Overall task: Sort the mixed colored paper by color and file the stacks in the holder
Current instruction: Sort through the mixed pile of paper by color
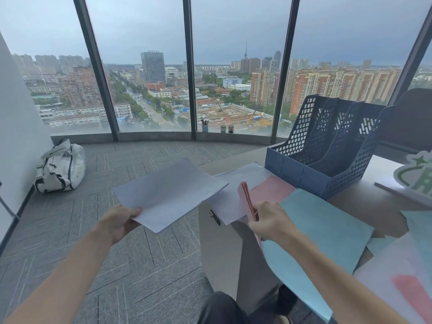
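My left hand [120, 222] grips the near corner of a stack of white paper [168, 192], held in the air over the floor, left of the desk. My right hand [268, 220] pinches a thin stack of pink paper [245, 197], held on edge above the desk's left end. On the desk lie a white sheet [236, 183], a pink sheet [271, 188] and a large light-blue sheet [320, 232]. More mixed sheets [402, 277] lie at the lower right. A blue mesh file holder [327, 146] with three slots stands at the back of the desk.
A green and white sign [416, 176] stands at the desk's right edge. A white duffel bag [60, 167] lies on the carpet by the left wall. Small pen cups [226, 128] sit on the window ledge. The desk's side panel [222, 249] faces my legs.
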A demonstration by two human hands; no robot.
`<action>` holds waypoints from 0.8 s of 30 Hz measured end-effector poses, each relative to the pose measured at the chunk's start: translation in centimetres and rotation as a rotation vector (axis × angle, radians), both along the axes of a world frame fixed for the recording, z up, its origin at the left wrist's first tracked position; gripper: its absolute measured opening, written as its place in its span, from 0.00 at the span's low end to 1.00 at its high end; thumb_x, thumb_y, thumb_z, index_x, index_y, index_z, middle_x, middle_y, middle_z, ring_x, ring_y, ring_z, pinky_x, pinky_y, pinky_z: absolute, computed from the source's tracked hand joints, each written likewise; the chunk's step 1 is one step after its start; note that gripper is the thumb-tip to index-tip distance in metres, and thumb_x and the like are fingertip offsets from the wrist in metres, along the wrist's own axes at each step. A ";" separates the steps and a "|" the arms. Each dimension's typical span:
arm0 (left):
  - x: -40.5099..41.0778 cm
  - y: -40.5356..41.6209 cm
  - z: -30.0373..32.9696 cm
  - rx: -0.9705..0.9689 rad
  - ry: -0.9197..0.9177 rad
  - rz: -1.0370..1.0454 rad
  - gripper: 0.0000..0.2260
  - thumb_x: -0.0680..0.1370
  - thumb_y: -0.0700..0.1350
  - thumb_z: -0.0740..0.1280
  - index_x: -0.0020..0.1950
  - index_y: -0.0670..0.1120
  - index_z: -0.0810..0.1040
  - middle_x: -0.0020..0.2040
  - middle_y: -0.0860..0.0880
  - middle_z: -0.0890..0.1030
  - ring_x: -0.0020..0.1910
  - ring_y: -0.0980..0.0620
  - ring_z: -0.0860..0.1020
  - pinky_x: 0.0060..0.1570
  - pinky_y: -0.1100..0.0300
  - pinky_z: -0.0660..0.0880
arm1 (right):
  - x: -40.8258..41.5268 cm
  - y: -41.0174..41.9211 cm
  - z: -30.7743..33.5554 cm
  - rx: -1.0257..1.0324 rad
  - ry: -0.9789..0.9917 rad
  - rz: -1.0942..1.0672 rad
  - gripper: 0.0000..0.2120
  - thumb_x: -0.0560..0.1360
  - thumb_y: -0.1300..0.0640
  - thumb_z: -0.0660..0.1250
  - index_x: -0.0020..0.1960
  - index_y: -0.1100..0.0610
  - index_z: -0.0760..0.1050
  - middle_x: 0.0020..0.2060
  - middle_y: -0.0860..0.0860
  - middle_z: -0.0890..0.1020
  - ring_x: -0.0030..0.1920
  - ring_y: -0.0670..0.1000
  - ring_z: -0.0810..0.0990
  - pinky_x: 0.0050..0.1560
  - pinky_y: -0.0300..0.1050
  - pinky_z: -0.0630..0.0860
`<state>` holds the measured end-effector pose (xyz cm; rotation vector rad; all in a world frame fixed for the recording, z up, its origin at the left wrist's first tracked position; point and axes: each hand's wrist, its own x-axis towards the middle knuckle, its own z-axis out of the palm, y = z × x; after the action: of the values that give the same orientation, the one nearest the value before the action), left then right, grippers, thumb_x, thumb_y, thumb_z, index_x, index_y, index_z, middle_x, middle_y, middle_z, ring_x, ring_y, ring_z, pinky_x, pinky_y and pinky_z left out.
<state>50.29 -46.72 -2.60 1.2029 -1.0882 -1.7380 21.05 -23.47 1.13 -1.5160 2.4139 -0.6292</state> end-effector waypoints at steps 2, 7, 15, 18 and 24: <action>-0.2 0.1 0.1 0.000 0.001 -0.018 0.15 0.80 0.28 0.60 0.65 0.39 0.71 0.62 0.40 0.77 0.58 0.40 0.76 0.58 0.47 0.73 | -0.6 0.6 0.4 -0.102 -0.110 -0.057 0.05 0.65 0.64 0.62 0.36 0.66 0.74 0.28 0.56 0.76 0.29 0.60 0.80 0.23 0.47 0.79; -0.9 0.1 0.4 -0.015 -0.017 -0.083 0.17 0.80 0.29 0.60 0.68 0.38 0.70 0.63 0.40 0.77 0.58 0.41 0.78 0.59 0.47 0.73 | -1.0 2.0 0.0 -0.272 -0.085 -0.190 0.12 0.69 0.64 0.65 0.32 0.59 0.64 0.27 0.51 0.68 0.29 0.54 0.66 0.25 0.41 0.65; -5.2 1.2 1.7 -0.051 -0.065 -0.208 0.13 0.80 0.29 0.60 0.63 0.40 0.72 0.56 0.42 0.80 0.50 0.44 0.80 0.41 0.52 0.82 | -1.6 3.0 -0.7 -0.493 -0.026 -0.331 0.12 0.72 0.59 0.69 0.36 0.66 0.71 0.28 0.57 0.78 0.31 0.57 0.67 0.30 0.41 0.64; -7.4 1.6 2.2 -0.065 -0.104 -0.268 0.13 0.80 0.29 0.60 0.63 0.40 0.73 0.52 0.43 0.82 0.47 0.44 0.81 0.33 0.55 0.83 | -1.9 3.4 -0.5 -0.522 -0.029 -0.337 0.12 0.72 0.60 0.69 0.35 0.64 0.70 0.27 0.55 0.77 0.31 0.59 0.71 0.33 0.43 0.66; -12.1 2.2 2.9 -0.095 -0.118 -0.343 0.13 0.80 0.30 0.61 0.62 0.39 0.73 0.51 0.42 0.82 0.45 0.43 0.82 0.34 0.54 0.83 | -2.0 3.5 0.0 -0.502 0.008 -0.287 0.12 0.73 0.60 0.68 0.35 0.62 0.68 0.26 0.53 0.73 0.27 0.52 0.64 0.30 0.39 0.65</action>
<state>38.17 -44.55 0.26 1.1203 -1.5017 -1.8604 19.09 -19.99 1.09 -1.3250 2.6319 -1.3746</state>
